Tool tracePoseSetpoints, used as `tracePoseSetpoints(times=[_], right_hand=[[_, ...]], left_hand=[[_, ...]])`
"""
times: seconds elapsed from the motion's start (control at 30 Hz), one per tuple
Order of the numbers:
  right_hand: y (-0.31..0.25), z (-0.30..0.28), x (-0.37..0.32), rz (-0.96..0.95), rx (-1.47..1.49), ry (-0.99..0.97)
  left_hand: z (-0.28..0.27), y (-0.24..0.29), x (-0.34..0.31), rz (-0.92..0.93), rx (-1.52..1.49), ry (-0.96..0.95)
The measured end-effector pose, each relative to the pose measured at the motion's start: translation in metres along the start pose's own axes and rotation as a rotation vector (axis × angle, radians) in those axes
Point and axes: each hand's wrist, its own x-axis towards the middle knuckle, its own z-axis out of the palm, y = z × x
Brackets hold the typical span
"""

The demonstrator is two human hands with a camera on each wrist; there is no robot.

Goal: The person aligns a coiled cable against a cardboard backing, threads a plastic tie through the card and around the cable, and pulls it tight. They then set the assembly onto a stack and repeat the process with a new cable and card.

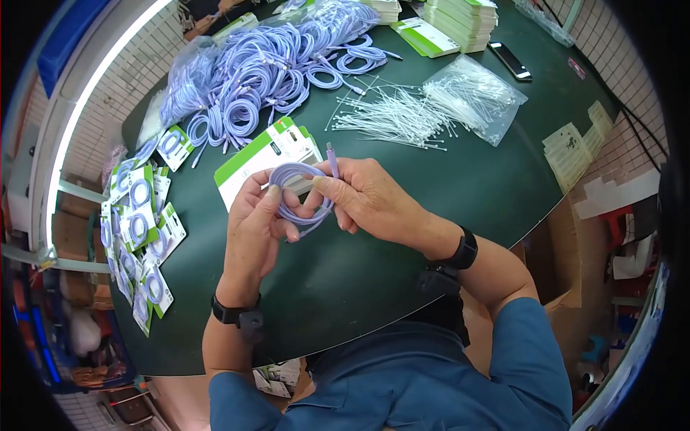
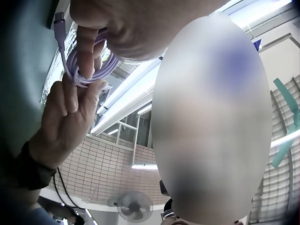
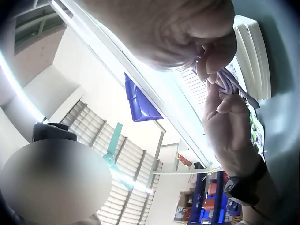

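Note:
A lilac charging cable [image 1: 293, 169] wound into a round coil is held up between both hands, above the near middle of the table. My left hand [image 1: 251, 228] grips the coil's left side, with the thumb on its front and fingers passing through the loop. On the coil's right side, my right hand [image 1: 375, 201] pinches the cable between thumb and fingers. One plug [image 1: 332, 155] sticks up beside the right fingers. In the left wrist view, the same plug [image 2: 60, 29] points up from the coil. Green-and-white packaging cards [image 1: 286, 146] lie just behind the hands.
Coiled lilac cables [image 1: 266, 65] are heaped at the back left. Carded cables [image 1: 136, 226] pile along the left edge. White cable ties [image 1: 402, 115] lie loose beside a bag of more ties [image 1: 474, 97]. Card stacks [image 1: 460, 21] and a phone [image 1: 510, 61] sit at the back right.

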Motion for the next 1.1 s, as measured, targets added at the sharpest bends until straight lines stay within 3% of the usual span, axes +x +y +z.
tracePoseSetpoints(times=[0.13, 0.23, 0.27, 0.37, 0.4, 0.47, 0.6, 0.77, 1.03, 1.1], right_hand=[[0.009, -0.009, 0.008, 0.054, 0.107, -0.061], [0.013, -0.016, 0.012, 0.074, 0.153, -0.047], [0.012, -0.018, 0.013, 0.053, 0.183, -0.017], [0.011, -0.021, 0.014, 0.012, 0.236, 0.045], [0.013, -0.020, 0.015, -0.051, 0.340, 0.059], [0.016, -0.019, 0.015, -0.172, 0.538, 0.080], [0.015, -0.007, 0.010, -0.196, 0.599, 0.004], [0.026, 0.012, 0.009, -0.103, 0.472, -0.010], [0.032, 0.009, 0.010, 0.034, 0.190, 0.025], [0.031, 0.010, 0.010, 0.017, 0.202, 0.040]], left_hand=[[0.007, -0.001, 0.000, 0.070, 0.153, -0.001], [0.012, -0.005, 0.006, 0.534, 0.418, 0.230], [0.011, 0.003, 0.000, 0.535, 0.427, 0.226], [0.005, 0.034, -0.031, 0.070, 0.550, 0.061], [0.010, 0.028, -0.033, 0.073, 0.546, 0.063], [0.028, 0.006, -0.034, -0.142, 0.194, -0.218], [0.045, -0.021, -0.017, 0.000, -0.162, -0.032], [0.046, -0.017, 0.005, 0.193, -0.226, 0.171], [0.013, -0.051, 0.017, 0.217, -0.225, 0.086], [-0.004, -0.059, 0.022, 0.232, -0.519, -0.129]])
